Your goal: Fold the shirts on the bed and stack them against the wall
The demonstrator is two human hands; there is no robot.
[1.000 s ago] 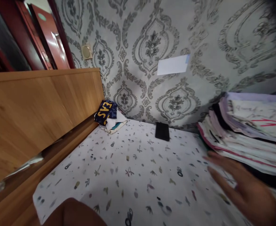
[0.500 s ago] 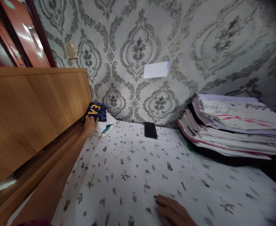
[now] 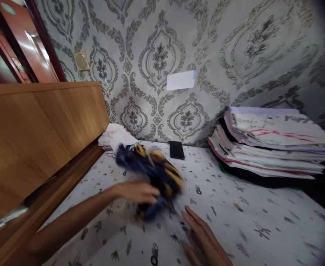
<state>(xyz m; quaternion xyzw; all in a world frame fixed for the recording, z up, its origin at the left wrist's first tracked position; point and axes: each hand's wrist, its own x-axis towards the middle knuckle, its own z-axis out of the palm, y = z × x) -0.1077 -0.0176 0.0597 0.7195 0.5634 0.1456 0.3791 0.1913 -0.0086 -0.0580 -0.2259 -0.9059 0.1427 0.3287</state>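
A crumpled navy garment with yellow markings [image 3: 162,175] is smeared by motion over the middle of the patterned sheet [image 3: 129,236]. My left hand [image 3: 140,192] is closed on its near edge; the fingertips are blurred and partly lost against the cloth. To the right and nearer to me, my right hand [image 3: 203,236] has its fingers stretched and apart, with nothing in them, a short way from the garment. Behind the garment at the far left, a small pile of white folded cloth [image 3: 115,136] lies against the wooden board.
A tall stack of folded clothes [image 3: 270,147] stands at the right by the wall. A black phone-like flat object [image 3: 176,150] lies near the wall. The wooden headboard-like panel [image 3: 46,136] borders the left side. A white paper [image 3: 181,80] is on the wallpaper.
My left hand has drawn the navy garment off the pile at the far left toward the middle, exposing white cloth there. My right hand has risen slightly and its fingers have spread.
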